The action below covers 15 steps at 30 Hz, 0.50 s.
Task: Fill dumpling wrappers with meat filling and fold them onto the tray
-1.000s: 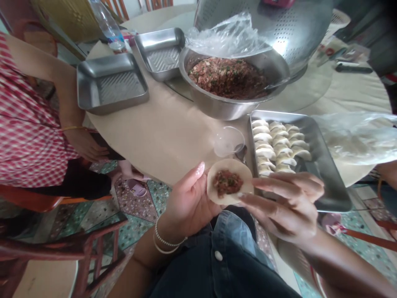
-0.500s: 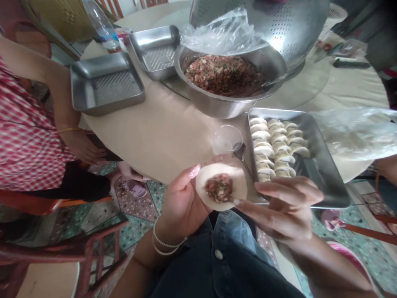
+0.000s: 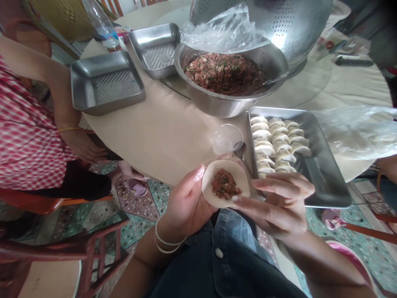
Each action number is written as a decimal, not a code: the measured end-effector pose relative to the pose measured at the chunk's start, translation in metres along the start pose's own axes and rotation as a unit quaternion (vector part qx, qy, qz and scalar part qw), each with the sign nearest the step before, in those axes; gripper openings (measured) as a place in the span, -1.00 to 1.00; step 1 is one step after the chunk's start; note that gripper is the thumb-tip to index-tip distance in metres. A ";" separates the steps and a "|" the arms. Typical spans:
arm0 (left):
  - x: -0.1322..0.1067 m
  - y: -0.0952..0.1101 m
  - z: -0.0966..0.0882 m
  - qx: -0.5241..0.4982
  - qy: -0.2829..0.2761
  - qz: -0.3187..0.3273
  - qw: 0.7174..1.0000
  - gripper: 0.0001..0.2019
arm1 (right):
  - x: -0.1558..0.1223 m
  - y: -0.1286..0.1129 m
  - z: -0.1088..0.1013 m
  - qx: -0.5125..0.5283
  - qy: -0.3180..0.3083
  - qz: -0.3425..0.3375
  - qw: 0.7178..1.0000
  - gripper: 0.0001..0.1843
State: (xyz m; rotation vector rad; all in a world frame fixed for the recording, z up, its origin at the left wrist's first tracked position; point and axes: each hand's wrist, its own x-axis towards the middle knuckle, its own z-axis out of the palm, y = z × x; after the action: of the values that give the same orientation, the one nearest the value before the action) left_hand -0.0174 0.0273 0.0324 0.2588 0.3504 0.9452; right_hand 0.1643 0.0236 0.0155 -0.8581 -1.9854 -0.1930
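My left hand [image 3: 190,198] is closed around the lower left side of a round dumpling wrapper [image 3: 208,188], its thumb on the rim. A mound of meat filling [image 3: 226,184] with green flecks lies in the middle of the wrapper, which is unfolded. My right hand [image 3: 281,203] has one fingertip touching the wrapper's lower right edge; its other fingers are apart, partly bent, and grip nothing. Just beyond the wrapper stand a small clear bowl [image 3: 228,138] and a spoon [image 3: 241,152]. Folded dumplings [image 3: 281,145] lie in rows in a metal tray [image 3: 328,182] at the right.
A large steel bowl [image 3: 223,105] of meat filling stands behind, with plastic film [image 3: 223,33] over its far rim. Two metal trays [image 3: 108,89] are at the left. A plastic bag [image 3: 359,132] lies at the right. Another person's hand [image 3: 83,147] hangs by the table's left edge.
My left hand and the wrapper have shifted slightly right and up. The right fingertip stays at the wrapper's edge, and the right hand has drawn a little to the left.
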 end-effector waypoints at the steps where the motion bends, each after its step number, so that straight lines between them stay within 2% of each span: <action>1: 0.000 -0.001 0.000 0.011 -0.003 0.008 1.000 -0.58 | 0.001 0.001 0.000 0.011 -0.001 0.013 1.000 -0.86; 6: -0.001 -0.010 -0.002 0.080 -0.002 0.039 0.996 -0.60 | 0.009 0.000 0.006 0.061 0.013 0.077 0.995 -0.83; 10: -0.002 -0.015 -0.006 0.142 -0.025 0.074 0.987 -0.58 | 0.013 0.000 0.012 0.089 0.009 0.119 0.989 -0.79; 13: -0.002 -0.013 -0.009 0.175 -0.028 0.060 0.982 -0.54 | 0.014 0.002 0.013 0.098 -0.008 0.139 0.985 -0.61; 15: -0.001 -0.009 -0.011 0.191 -0.054 0.057 0.978 -0.49 | 0.015 0.004 0.012 0.107 -0.028 0.143 0.984 -0.50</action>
State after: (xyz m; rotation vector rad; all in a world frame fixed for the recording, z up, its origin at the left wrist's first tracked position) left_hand -0.0158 0.0220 0.0192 0.6858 0.4197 0.9669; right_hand 0.1540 0.0396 0.0201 -1.0025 -1.8679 0.2079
